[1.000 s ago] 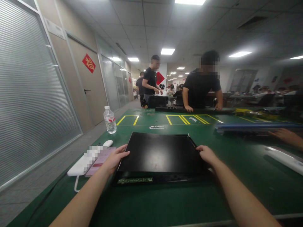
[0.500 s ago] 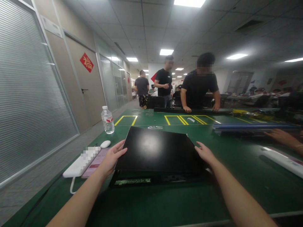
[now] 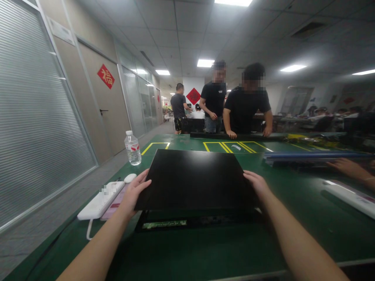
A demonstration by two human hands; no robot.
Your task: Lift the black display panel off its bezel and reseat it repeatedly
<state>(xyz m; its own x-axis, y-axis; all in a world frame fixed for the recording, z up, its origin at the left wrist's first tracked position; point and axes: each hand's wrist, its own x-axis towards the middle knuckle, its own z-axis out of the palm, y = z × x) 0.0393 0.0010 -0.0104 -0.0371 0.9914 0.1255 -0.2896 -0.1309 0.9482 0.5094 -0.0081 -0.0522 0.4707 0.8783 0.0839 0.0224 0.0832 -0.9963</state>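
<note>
A flat black panel (image 3: 193, 181) is held by its two side edges above the green table (image 3: 205, 253). At its left edge my left hand (image 3: 136, 191) grips it, thumb on the top face. My right hand (image 3: 258, 185) has hold of the right edge, its fingers partly hidden along the side. Beneath the panel, a dark frame (image 3: 211, 221) with a green circuit strip (image 3: 164, 224) shows along the near side; the rest of it is covered by the panel.
On the left are a water bottle (image 3: 133, 148), a white power strip (image 3: 101, 201) and a white mouse (image 3: 130, 178). On the right lie a blue bar (image 3: 310, 156) and a white bar (image 3: 351, 197), near another person's hand (image 3: 347, 167). Several people stand or sit beyond.
The panel has moved slightly up and left and looks more level, with its far edge raised. My right hand now wraps closer on its edge. A standing person in the background has shifted right.
</note>
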